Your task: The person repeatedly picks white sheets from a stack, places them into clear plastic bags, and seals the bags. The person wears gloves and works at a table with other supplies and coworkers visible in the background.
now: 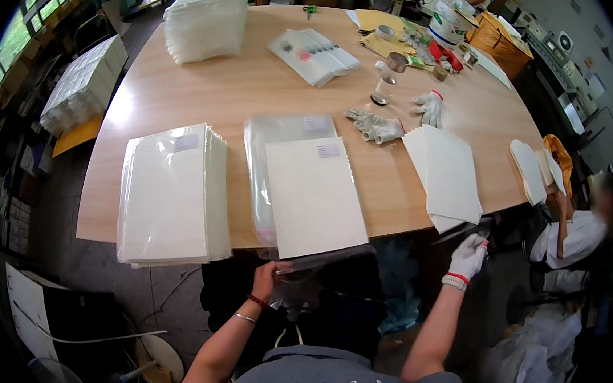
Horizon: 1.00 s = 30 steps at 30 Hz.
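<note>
My left hand (263, 281) is bare, with a red bead bracelet and a silver bangle on the wrist. Its fingers close on the open edge of a clear plastic sleeve (319, 257) at the table's front edge. Inside that sleeve lies a white sheet (313, 199) with a small label, on top of a pile of clear sleeves (255, 158). Off the table's edge to the right, my right hand (468, 257) wears a white glove with a red cuff. Its fingers are closed by a thin see-through film, just below a fanned stack of white sheets (446, 174).
A stack of filled sleeves (168, 194) stands at the left. Behind are loose gloves (374, 127), a clear bottle (383, 85), more sleeves (315, 54), a tall wrapped stack (206, 18) and green scissors (309, 9). A person (572, 233) sits at the right with white sheets.
</note>
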### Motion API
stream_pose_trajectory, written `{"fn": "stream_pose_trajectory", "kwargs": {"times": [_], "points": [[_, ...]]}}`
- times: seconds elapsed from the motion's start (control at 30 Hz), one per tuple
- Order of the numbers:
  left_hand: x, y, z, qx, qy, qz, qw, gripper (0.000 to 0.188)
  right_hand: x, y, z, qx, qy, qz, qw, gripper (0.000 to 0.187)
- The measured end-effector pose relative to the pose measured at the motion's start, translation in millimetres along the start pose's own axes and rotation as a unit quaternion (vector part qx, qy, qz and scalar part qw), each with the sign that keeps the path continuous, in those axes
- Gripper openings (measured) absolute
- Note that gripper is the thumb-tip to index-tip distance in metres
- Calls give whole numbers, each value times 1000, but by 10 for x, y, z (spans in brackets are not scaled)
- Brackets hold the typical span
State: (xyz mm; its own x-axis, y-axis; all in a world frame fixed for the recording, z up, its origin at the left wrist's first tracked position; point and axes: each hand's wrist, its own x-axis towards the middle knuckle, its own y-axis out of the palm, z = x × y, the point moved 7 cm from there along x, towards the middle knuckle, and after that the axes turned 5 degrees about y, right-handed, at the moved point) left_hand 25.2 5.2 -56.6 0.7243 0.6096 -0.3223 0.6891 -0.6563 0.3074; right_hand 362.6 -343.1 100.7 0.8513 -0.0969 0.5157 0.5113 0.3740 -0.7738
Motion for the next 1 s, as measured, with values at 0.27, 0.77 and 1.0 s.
{"fn": "stream_pose_trajectory", "kwargs": {"times": [0.27,0.77,1.0], "points": [[-256,-110,-647,550,349,-108,751,40,-1315,703,224,12,-246,434,867,22],[106,161,-863,565,333,-28,754,21,-1232,681,1810,156,-333,406,837,22],[199,-531,60,193,37,-100,975,31,-1317,680,1616,149,-136,388,899,21]]}}
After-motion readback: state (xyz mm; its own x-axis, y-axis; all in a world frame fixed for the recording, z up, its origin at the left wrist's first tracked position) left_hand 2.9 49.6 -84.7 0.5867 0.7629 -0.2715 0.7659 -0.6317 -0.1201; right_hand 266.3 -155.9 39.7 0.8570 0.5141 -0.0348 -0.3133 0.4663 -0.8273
